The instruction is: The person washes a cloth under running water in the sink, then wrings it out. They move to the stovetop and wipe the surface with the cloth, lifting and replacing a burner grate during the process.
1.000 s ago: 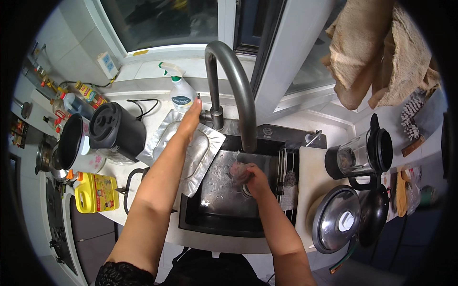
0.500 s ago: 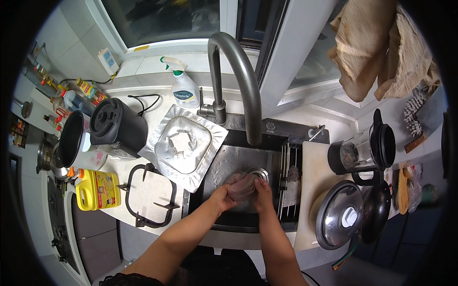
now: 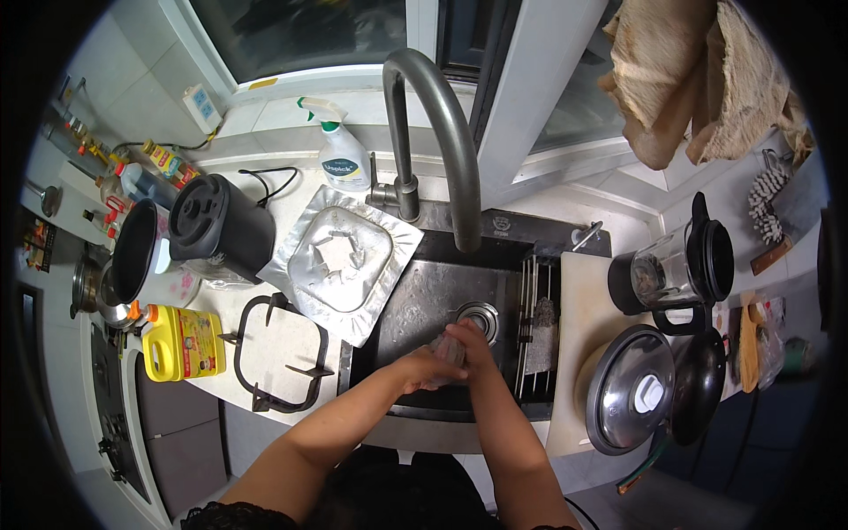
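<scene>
Two hands meet low in the dark sink (image 3: 415, 305), under the tall grey faucet (image 3: 437, 124) — left hand (image 3: 422, 367) and right hand (image 3: 470, 340) both curled around a small clear object (image 3: 449, 351), perhaps a glass, held just beside the drain (image 3: 478, 318). Wet fingers could let it slip and knock the basin, I judge. A crumpled foil tray (image 3: 340, 261) overhanging the sink edge might get nudged in — the spray bottle (image 3: 340, 159) stands well apart.

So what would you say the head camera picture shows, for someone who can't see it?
Seen from above, a person's left hand and right hand meet over a dark sink, rubbing a small clear thing between them. A tall grey tap arches overhead. Crinkled foil and a black stove grate lie on the counter to the left.
</scene>
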`<action>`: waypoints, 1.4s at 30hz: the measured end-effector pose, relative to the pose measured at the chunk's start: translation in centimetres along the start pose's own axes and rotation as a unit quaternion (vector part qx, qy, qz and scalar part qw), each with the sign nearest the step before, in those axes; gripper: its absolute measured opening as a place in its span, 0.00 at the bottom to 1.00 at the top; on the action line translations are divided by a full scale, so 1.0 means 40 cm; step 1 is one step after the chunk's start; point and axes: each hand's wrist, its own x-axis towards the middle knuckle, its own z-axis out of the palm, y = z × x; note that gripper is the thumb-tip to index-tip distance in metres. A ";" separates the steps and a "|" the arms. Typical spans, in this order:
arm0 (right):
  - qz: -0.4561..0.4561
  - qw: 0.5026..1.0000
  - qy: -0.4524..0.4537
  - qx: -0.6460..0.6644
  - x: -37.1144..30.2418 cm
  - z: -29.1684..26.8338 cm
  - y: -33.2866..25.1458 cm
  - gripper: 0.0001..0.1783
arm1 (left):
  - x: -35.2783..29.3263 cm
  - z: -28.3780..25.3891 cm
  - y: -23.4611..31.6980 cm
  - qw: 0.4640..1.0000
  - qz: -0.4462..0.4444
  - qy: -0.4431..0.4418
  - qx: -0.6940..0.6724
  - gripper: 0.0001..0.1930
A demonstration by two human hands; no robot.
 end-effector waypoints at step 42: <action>-0.133 0.946 0.013 -0.296 -0.046 0.122 -0.098 0.19 | -0.043 0.070 0.048 0.985 0.029 0.088 0.144 0.11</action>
